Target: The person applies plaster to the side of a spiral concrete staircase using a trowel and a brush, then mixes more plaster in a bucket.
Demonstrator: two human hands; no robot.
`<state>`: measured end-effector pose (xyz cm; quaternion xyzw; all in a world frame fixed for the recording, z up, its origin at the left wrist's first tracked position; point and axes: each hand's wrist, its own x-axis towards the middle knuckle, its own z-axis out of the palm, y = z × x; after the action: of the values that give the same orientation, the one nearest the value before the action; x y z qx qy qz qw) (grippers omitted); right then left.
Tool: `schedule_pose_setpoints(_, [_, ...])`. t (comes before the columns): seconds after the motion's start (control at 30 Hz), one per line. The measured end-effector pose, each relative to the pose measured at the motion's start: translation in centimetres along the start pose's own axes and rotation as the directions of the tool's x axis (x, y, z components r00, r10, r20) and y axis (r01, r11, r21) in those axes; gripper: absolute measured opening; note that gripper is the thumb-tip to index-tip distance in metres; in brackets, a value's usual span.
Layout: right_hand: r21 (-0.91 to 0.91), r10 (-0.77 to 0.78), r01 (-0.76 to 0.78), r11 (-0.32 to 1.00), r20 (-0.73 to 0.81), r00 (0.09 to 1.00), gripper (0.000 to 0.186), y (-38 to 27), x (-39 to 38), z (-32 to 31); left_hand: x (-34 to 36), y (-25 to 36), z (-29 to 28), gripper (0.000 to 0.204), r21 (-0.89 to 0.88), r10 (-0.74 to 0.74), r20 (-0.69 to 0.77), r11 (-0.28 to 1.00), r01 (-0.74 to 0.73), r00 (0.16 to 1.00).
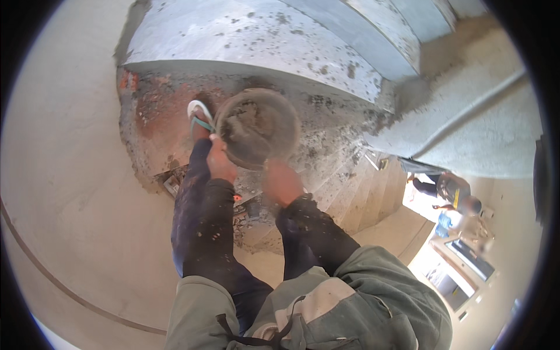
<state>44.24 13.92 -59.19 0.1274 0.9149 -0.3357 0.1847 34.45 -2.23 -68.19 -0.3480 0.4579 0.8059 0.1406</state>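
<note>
A round, grey-stained mortar tub (294, 125) is in front of me over a rough step, with wet-looking grey mortar (251, 123) inside. My left hand (221, 160) is closed on its near left rim. At the near right rim is my right hand (283, 182), blurred by motion; it looks closed on the edge, its fingertips mostly hidden. Beside the tub, my foot in a white sandal (196, 107) with a green strap stands on the step. I cannot tell whether the tub rests on the step or hangs just above it.
Mortar-spattered stairs (245, 35) rise ahead, and more steps (361, 192) wind down to the right. Rubble (242, 221) lies under my arms. A plain wall (70, 163) stands at left, a pipe (466, 114) at right. Below right is another person (455, 189) near a blue water bottle (444, 224).
</note>
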Motion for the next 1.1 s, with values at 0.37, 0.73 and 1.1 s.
schedule_pose_setpoints(0.37, [0.157,-0.157,0.211,0.965,-0.298,0.942,0.028,-0.3,-7.8,-1.4,-3.1,5.4,-1.7,0.044,0.22,-0.062,-0.195,0.97,0.105,0.979])
schedule_pose_setpoints(0.73, [0.186,0.006,0.008,0.983,-0.075,0.997,0.042,4.7,-8.5,3.5,-0.5,4.8,-8.2,0.048,0.058,-0.116,-0.247,0.989,0.134,0.962])
schedule_pose_setpoints(1.1, [-0.032,0.213,-0.216,0.976,-0.083,0.974,0.038,16.0,1.5,1.8,1.8,13.4,-16.2,0.057,-0.205,-0.031,-0.226,0.979,-0.016,0.974])
